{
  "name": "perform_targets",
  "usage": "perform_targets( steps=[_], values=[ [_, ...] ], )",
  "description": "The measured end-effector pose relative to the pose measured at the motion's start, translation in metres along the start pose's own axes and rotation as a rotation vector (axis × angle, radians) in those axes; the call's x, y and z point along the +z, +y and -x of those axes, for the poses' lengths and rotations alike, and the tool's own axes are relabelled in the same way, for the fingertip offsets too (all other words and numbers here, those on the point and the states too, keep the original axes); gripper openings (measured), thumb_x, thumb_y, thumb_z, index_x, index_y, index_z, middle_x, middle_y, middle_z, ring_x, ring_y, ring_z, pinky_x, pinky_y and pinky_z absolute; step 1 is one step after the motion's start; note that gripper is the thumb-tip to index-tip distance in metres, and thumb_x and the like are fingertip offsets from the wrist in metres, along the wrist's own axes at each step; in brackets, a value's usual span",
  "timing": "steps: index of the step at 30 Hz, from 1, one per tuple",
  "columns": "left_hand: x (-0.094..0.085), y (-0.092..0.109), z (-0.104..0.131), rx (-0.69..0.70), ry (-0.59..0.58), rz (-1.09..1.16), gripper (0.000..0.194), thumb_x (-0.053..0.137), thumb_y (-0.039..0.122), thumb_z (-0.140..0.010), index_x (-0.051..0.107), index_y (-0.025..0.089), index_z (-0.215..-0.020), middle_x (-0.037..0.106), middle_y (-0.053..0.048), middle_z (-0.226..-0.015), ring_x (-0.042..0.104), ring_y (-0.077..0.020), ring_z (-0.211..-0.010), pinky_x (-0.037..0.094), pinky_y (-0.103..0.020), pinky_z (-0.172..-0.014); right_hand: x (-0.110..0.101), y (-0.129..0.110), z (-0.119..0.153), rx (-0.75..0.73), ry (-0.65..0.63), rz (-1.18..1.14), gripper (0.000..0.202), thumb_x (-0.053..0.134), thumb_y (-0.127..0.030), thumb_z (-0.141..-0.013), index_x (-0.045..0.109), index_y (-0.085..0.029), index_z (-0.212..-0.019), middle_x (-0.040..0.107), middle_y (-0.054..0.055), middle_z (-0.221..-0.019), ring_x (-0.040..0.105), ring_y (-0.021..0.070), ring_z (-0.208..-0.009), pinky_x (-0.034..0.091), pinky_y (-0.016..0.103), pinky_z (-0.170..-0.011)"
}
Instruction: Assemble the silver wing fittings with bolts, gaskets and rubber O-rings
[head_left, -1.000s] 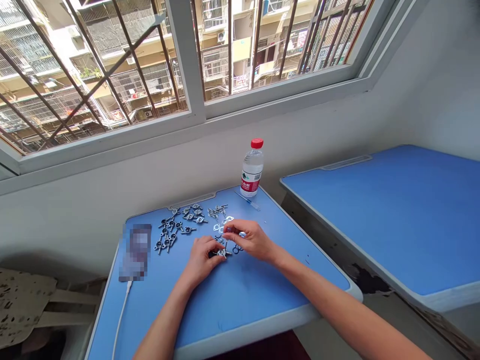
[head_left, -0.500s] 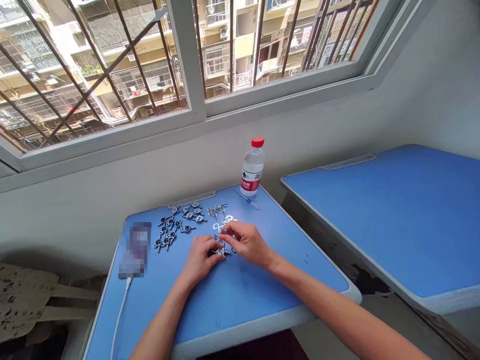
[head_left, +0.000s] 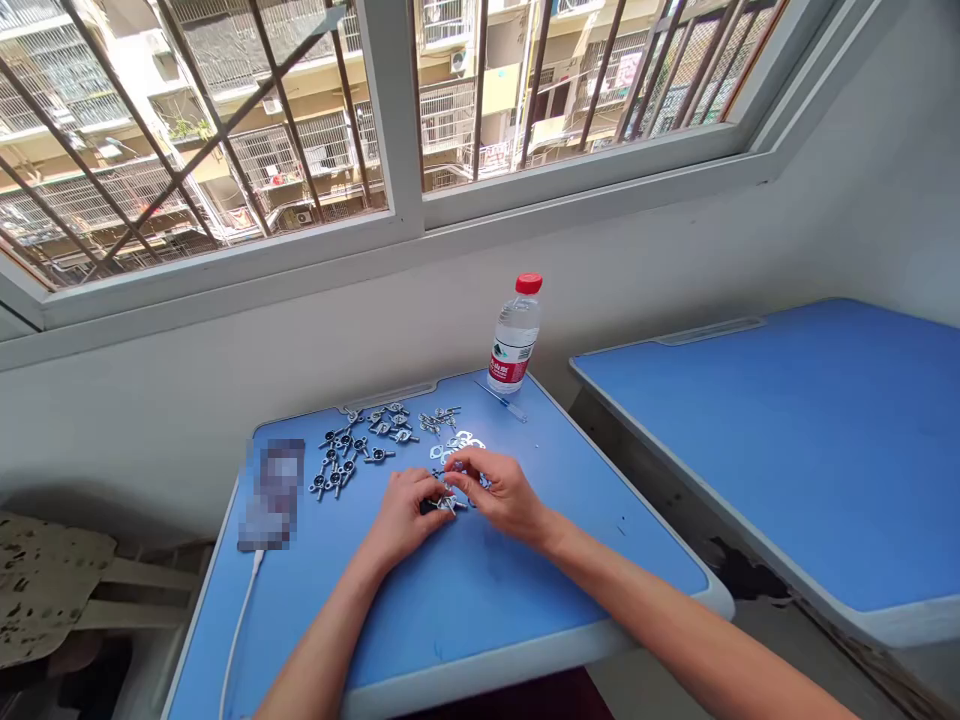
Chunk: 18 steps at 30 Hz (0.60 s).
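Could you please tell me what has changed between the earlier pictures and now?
The right hand has shifted slightly toward the person, showing more of the pale flat plates. No taking hold or letting go is visible. The left hand stays at the small metal part; the bottle stayed put.

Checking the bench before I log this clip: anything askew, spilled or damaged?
Nothing spilled or plainly damaged. The bottle stands capped. One oddity: tiny dark bits lie on the desk, right of the hands, apart from the grouped metal parts; too small to identify. The phone-like item is pixelated, so its condition can't be judged.
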<state>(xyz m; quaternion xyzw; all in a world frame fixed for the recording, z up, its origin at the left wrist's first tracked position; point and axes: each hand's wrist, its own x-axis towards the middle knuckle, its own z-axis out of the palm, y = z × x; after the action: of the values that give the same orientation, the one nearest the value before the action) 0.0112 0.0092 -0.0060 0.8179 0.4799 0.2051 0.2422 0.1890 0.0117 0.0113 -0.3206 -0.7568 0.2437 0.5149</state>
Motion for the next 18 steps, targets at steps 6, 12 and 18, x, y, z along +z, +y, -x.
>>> perform_targets(
  steps=[6,12,18],
  values=[
    [-0.003,0.0027,-0.0002,0.003,-0.016,0.0,0.005,0.069,0.022,-0.081,0.07,0.023,-0.086,0.067,-0.001,-0.085,0.059,-0.0209,-0.086,0.036,-0.033,-0.078,-0.0006,0.0009,-0.0002,-0.024,-0.034,0.05,0.017,0.052,-0.028,-0.096,0.062,-0.019,-0.086,0.064,0.002,-0.071,0.056,0.0132,-0.06,0.047,0.024,-0.056],
    [-0.0008,0.0013,0.0001,0.009,-0.008,0.013,0.005,0.071,0.02,-0.081,0.071,0.022,-0.085,0.068,-0.001,-0.089,0.059,-0.0213,-0.089,0.037,-0.034,-0.08,0.0015,0.0014,0.0002,-0.115,-0.081,0.048,0.017,0.049,-0.025,-0.098,0.064,-0.019,-0.098,0.069,0.004,-0.079,0.061,0.0154,-0.068,0.05,0.026,-0.063],
    [0.0032,-0.0012,0.0012,0.025,0.041,0.056,0.008,0.073,0.016,-0.079,0.07,0.023,-0.082,0.071,-0.001,-0.098,0.06,-0.0225,-0.093,0.037,-0.034,-0.081,0.0054,0.0015,-0.0025,-0.181,-0.102,0.048,0.021,0.047,-0.019,-0.098,0.063,-0.02,-0.113,0.071,0.005,-0.084,0.063,0.0163,-0.071,0.051,0.027,-0.064]
  ],
)
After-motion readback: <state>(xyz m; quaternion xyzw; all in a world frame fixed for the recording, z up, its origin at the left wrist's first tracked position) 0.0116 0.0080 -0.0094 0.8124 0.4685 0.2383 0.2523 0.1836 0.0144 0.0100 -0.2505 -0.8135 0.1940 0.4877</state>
